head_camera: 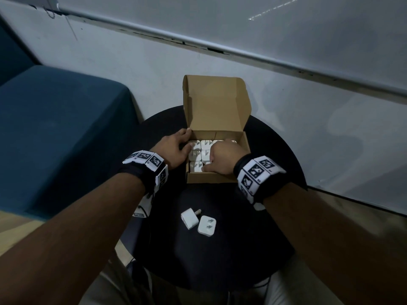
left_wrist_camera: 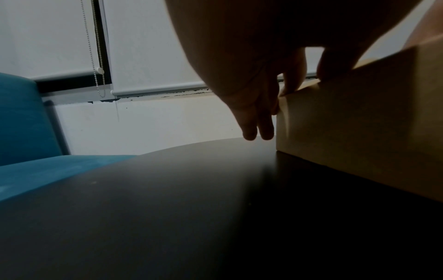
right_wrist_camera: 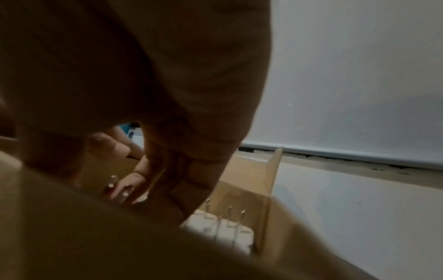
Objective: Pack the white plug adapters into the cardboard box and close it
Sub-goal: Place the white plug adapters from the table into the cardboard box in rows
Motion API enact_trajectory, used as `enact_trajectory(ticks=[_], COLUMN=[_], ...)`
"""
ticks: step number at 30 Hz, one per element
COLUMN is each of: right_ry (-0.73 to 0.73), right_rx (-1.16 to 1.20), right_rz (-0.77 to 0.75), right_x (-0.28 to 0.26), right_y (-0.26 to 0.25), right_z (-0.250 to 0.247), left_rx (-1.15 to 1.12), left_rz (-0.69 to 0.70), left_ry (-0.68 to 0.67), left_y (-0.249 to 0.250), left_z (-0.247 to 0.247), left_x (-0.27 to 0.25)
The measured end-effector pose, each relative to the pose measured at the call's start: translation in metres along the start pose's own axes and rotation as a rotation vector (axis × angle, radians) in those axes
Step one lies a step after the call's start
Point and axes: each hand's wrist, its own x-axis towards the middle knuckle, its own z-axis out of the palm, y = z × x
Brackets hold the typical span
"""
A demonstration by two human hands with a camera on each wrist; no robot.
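Note:
An open cardboard box (head_camera: pixel 211 178) stands on the round black table (head_camera: pixel 220 249), its lid (head_camera: pixel 217 102) upright at the back. Several white plug adapters (head_camera: pixel 195 148) fill it in rows, prongs up. My left hand (head_camera: pixel 184 140) rests on the box's left wall (left_wrist_camera: pixel 359 123), with straight fingers (left_wrist_camera: pixel 257 123) hanging down outside it and the thumb over the rim. My right hand (head_camera: pixel 209 165) reaches into the box from the front, its fingers curled down and pinching an adapter in the front row, mostly hidden under the hand (right_wrist_camera: pixel 148 185). Two loose adapters (head_camera: pixel 189 217) (head_camera: pixel 207 225) lie near the table's front.
A blue upholstered seat (head_camera: pixel 55 133) stands close on the left of the table. A white wall with a roller blind rises right behind the box. Cables hang from my left wrist band over the table's left edge.

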Motion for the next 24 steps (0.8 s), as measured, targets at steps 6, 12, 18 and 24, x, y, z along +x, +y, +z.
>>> enact_trajectory(ticks=[6,12,18,24], right_ry=[0.032,0.155,0.058,0.005], right_rx=[-0.025,0.035,0.031,0.026], right_rz=[0.066,0.148,-0.036,-0.015], right_x=[0.013,-0.002,0.000,0.006], right_y=[-0.011,0.002,-0.005,-0.003], right_z=[0.015,0.002,0.006,0.005], left_rx=[-0.012,0.009,0.019,0.017], left_rz=[-0.001,0.003,0.003,-0.016], left_ry=[0.001,-0.008,0.004,0.007], left_y=[-0.003,-0.004,-0.003,-0.004], left_z=[0.002,0.002,0.004,0.006], left_x=[0.001,0.003,0.003,0.004])
